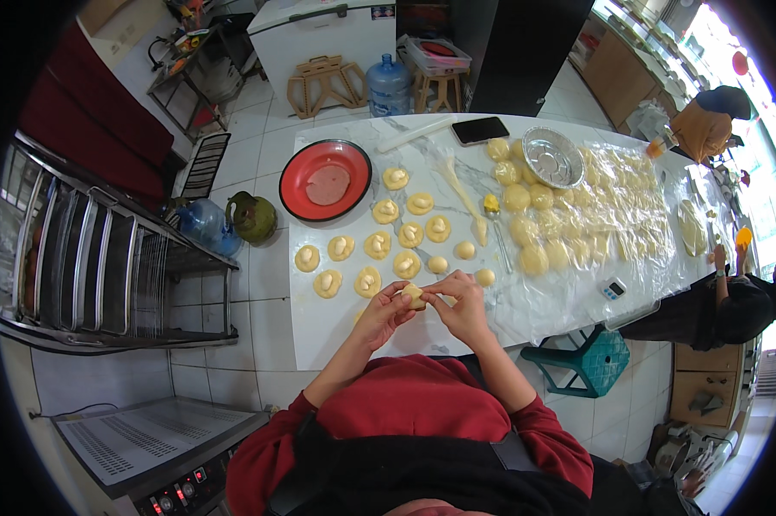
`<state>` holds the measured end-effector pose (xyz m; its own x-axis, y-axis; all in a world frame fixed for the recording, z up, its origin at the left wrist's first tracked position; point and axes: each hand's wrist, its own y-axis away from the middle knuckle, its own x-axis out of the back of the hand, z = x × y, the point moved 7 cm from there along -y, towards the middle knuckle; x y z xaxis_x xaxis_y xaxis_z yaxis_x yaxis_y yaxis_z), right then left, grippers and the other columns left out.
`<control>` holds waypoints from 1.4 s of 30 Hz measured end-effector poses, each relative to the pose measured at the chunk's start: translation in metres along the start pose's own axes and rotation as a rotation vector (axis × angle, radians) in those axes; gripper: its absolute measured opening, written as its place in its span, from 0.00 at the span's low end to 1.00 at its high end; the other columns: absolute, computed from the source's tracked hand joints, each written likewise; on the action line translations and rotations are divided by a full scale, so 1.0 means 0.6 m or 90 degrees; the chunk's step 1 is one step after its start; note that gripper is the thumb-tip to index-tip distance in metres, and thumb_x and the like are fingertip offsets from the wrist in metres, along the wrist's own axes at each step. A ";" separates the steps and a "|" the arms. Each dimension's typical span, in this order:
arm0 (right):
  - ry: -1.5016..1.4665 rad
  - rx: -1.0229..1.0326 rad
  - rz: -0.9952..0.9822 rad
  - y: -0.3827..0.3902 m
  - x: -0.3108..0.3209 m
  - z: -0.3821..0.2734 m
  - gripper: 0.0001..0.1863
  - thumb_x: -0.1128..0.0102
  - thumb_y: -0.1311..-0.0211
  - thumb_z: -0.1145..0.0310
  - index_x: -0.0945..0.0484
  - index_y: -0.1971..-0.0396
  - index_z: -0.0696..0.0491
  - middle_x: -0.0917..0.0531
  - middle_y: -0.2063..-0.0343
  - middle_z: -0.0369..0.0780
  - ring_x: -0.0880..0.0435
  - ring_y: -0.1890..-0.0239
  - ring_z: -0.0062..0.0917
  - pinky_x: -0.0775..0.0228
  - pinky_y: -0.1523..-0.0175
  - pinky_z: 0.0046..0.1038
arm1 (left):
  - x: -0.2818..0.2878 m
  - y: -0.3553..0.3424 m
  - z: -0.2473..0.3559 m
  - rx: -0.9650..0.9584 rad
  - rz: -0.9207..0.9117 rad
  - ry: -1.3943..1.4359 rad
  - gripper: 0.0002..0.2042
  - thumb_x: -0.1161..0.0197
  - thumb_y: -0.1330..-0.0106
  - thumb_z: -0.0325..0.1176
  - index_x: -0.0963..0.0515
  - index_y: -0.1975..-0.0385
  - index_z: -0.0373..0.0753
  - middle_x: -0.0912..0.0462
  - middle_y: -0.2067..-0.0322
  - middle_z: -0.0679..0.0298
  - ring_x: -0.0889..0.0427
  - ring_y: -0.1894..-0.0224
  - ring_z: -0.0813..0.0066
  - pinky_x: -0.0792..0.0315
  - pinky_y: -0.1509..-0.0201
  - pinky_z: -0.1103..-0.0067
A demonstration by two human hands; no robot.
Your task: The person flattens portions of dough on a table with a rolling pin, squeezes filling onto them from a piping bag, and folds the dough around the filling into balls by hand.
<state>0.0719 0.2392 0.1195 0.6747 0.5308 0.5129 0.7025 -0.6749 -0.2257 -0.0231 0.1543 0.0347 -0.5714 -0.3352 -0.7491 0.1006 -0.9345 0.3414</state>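
Note:
Near the front edge of the table, my left hand (383,318) holds a small piece of pale yellow dough (414,296) between thumb and fingers. My right hand (462,308) pinches the same piece from the other side. Beyond my hands lie several flattened dough rounds (377,244), each with a pale lump on top. Plain dough balls (464,249) sit just past my right hand. Farther back, a long pale strip (458,187) stretches over the tabletop, beside a spoon (500,230) with something yellow near its far end.
A red bowl (294,178) with pink residue stands at the far left. A phone (481,131) and foil tray (553,157) are at the back. Plastic sheeting (629,206) covers rows of dough balls on the right, near a small timer (613,290). A green stool (593,361) stands below; other people work at right.

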 end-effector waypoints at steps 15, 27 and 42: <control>-0.076 -0.005 -0.001 -0.007 -0.001 -0.018 0.08 0.36 0.59 0.69 0.19 0.75 0.50 0.20 0.79 0.33 0.27 0.67 0.24 0.42 0.60 0.27 | 0.026 -0.012 -0.006 -0.012 0.003 0.035 0.16 0.48 0.39 0.40 0.33 0.57 0.37 0.26 0.62 0.62 0.23 0.61 0.73 0.25 0.58 0.84; 0.029 0.070 -0.082 -0.008 0.003 -0.021 0.07 0.35 0.61 0.69 0.20 0.77 0.50 0.22 0.80 0.35 0.29 0.72 0.24 0.43 0.60 0.27 | -0.026 0.008 -0.019 0.186 -0.084 0.078 0.17 0.48 0.39 0.39 0.35 0.54 0.36 0.26 0.61 0.60 0.23 0.61 0.71 0.25 0.59 0.85; 0.028 0.044 0.039 -0.020 0.020 -0.032 0.05 0.38 0.59 0.71 0.21 0.77 0.51 0.22 0.79 0.31 0.29 0.68 0.23 0.46 0.57 0.27 | 0.010 -0.005 -0.030 0.136 -0.109 0.108 0.14 0.49 0.38 0.40 0.31 0.59 0.37 0.24 0.66 0.62 0.21 0.67 0.75 0.23 0.63 0.86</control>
<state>0.0674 0.2438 0.1445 0.7075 0.4655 0.5318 0.6752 -0.6674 -0.3141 -0.0122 0.1530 0.0192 -0.4197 -0.2078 -0.8836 -0.1678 -0.9389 0.3005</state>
